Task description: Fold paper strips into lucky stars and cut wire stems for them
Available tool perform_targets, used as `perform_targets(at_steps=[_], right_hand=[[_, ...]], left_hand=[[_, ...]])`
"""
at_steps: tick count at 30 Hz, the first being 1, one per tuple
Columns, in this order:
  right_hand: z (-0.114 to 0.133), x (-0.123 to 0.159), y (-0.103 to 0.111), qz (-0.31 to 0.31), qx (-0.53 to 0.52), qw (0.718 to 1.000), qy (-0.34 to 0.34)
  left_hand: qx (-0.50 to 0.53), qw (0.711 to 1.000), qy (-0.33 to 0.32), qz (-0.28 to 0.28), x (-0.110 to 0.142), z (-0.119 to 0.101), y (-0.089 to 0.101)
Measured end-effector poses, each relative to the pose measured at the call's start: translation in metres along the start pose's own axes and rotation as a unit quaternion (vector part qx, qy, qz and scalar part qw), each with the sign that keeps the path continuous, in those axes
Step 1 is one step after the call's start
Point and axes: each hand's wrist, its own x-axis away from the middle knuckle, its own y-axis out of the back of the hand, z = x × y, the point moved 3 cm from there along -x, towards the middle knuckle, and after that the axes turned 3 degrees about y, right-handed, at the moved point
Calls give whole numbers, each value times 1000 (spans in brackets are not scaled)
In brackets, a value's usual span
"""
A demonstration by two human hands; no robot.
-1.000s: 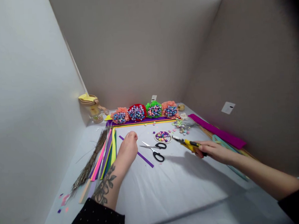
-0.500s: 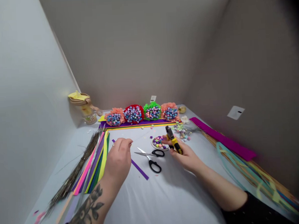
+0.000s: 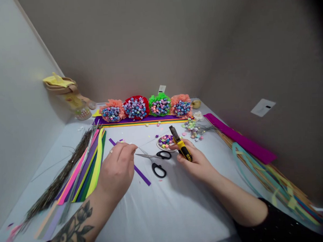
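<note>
pinching with a narrow grip, the left hand (image 3: 115, 170) appears to hold one end of a thin wire (image 3: 159, 137), which shows only faintly and slants up to the right towards the head of yellow-and-black pliers (image 3: 182, 147). the right hand (image 3: 198, 164) has its fingers wrapped round the pliers' handles, head pointing up and slightly left; whether the wire touches them, i cannot tell. both hands are over the white tabletop (image 3: 166, 211). between them lie scissors (image 3: 152, 157) with blades spread and black handles to the right, the tips near the left fingertips. a purple strip (image 3: 142, 175) runs diagonally, partly behind the left hand. an oval dish (image 3: 157, 144) of small coloured pieces (image 3: 165, 140) is just left of the pliers. to the left are a bundle of dark stems (image 3: 58, 177) and coloured strips (image 3: 93, 177); at the back, four ruffled flowers (image 3: 136, 107) in a row.
</note>
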Motion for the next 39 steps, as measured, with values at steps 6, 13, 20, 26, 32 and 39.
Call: perform_targets(at_steps=[6, 13, 20, 26, 32, 39], right_hand=[[1, 0, 0, -14, -14, 1000, -16], [3, -1, -1, -11, -10, 1000, -3], [2, -1, -2, -9, -3, 1000, 5], [3, -2, -2, -7, -6, 1000, 0], [2, -2, -1, 1, -40, 999, -29], [12, 8, -4, 94, -337, 935, -66]], left_hand=[[-2, 1000, 9, 1, -2, 1, -1], [-3, 1000, 5, 3, -2, 1, -1], [-3, 1000, 0, -2, -2, 0, -1], [1, 1000, 4, 0, -2, 0, -2], [15, 1000, 12, 8, -1, 1, -2], [139, 977, 142, 78, -3, 7, -5]])
